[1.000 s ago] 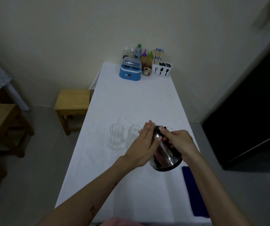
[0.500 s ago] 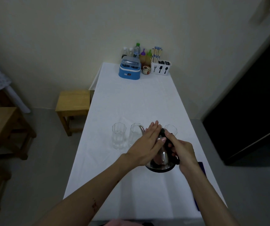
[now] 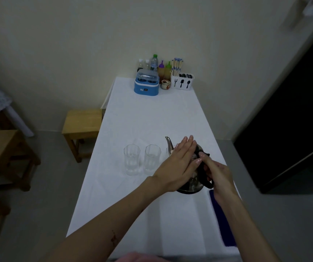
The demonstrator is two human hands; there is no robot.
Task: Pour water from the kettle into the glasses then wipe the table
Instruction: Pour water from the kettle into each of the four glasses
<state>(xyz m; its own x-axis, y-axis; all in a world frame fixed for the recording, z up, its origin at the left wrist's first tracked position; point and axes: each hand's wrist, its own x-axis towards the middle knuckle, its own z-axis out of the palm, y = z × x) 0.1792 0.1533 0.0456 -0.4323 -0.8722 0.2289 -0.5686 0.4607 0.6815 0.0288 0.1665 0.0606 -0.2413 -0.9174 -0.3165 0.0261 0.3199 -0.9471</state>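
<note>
A steel kettle (image 3: 194,183) with a black handle stands nearly upright over the white table (image 3: 152,118), its spout (image 3: 169,144) pointing away and left. My right hand (image 3: 216,173) is shut on the kettle's handle. My left hand (image 3: 178,165) lies flat with fingers together against the kettle's lid and side. Two clear glasses stand left of the kettle, one (image 3: 132,159) further left and one (image 3: 152,159) closer. A third glass is mostly hidden behind my left hand. A dark blue cloth (image 3: 222,222) lies at the table's right edge.
At the far end stand a blue box (image 3: 146,85), several bottles (image 3: 154,62), a small cup (image 3: 165,84) and a white cutlery holder (image 3: 182,82). A wooden stool (image 3: 82,122) stands left of the table. A dark doorway (image 3: 294,120) is on the right.
The kettle has tipped back from a steep tilt to nearly upright and moved slightly away. Both hands stayed on it.
</note>
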